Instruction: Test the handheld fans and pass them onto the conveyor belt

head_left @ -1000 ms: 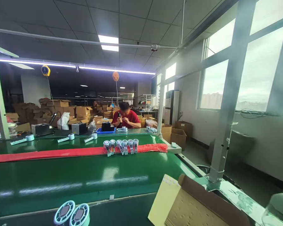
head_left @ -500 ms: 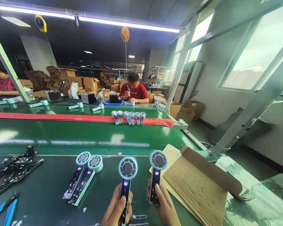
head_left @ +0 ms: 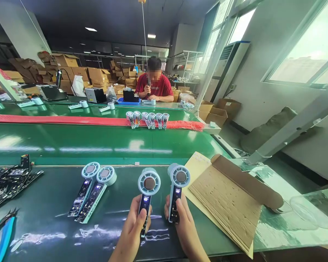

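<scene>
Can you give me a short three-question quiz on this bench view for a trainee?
1. True or false: the left hand and the right hand each hold one handheld fan upright by its handle.
2. How many fans lie flat on the dark mat left of the hands?
3. Which lies right of the right hand? A) a flattened cardboard box B) blue-handled cutters C) a pile of circuit boards

Key:
1. True: left-hand fan, right-hand fan, both with lit displays.
2. Two, side by side.
3. A, the cardboard box; the cutters and circuit boards lie at far left.
</scene>
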`<action>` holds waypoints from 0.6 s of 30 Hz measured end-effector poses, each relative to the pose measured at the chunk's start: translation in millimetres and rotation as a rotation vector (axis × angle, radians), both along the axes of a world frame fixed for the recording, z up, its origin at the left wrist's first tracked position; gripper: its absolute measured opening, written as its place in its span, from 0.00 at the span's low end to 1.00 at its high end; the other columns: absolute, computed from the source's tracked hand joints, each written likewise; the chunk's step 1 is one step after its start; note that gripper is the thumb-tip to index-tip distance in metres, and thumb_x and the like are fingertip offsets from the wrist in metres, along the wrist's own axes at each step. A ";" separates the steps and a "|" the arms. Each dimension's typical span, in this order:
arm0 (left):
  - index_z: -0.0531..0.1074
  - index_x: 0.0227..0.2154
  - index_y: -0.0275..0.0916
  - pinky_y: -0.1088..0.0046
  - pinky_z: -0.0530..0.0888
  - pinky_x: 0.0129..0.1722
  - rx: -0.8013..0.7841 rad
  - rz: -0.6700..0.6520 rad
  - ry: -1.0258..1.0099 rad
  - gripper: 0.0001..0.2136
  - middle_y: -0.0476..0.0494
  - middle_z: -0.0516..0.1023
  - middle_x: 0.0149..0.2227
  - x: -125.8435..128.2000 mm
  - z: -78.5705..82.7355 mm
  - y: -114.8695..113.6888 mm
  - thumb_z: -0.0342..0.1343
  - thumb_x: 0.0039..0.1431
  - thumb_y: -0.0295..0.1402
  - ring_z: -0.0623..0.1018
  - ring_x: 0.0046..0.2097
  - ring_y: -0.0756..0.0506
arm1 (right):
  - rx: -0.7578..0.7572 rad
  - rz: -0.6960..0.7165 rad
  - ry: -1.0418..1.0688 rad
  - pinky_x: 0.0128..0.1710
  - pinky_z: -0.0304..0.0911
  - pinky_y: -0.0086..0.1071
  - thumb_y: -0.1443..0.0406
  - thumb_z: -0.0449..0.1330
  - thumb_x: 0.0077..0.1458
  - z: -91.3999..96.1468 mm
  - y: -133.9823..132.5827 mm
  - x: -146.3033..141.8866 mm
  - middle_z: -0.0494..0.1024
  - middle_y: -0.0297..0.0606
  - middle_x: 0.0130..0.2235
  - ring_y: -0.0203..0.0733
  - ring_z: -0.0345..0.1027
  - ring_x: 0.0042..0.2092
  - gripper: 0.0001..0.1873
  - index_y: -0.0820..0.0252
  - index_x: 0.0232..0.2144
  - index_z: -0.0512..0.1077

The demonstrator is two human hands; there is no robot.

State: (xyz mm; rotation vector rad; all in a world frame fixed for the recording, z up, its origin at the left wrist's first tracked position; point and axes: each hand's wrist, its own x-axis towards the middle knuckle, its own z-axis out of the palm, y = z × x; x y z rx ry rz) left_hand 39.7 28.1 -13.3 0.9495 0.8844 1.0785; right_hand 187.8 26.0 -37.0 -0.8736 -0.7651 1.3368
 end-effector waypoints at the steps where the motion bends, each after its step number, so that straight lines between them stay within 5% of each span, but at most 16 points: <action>1: 0.62 0.41 0.43 0.79 0.58 0.23 0.002 0.002 0.028 0.14 0.51 0.62 0.30 -0.1 0.2 0.5 0.48 0.60 0.47 0.59 0.24 0.56 | -0.008 -0.009 0.011 0.29 0.52 0.29 0.52 0.50 0.62 0.1 0.2 -0.3 0.63 0.31 0.32 0.35 0.53 0.28 0.13 0.53 0.39 0.62; 18: 0.59 0.38 0.43 0.77 0.57 0.24 -0.049 -0.077 0.105 0.13 0.51 0.60 0.29 -5.9 6.5 4.9 0.42 0.62 0.47 0.57 0.24 0.54 | -0.052 0.004 0.059 0.29 0.52 0.29 0.54 0.51 0.62 3.0 1.4 1.4 0.63 0.31 0.31 0.34 0.54 0.28 0.13 0.53 0.45 0.61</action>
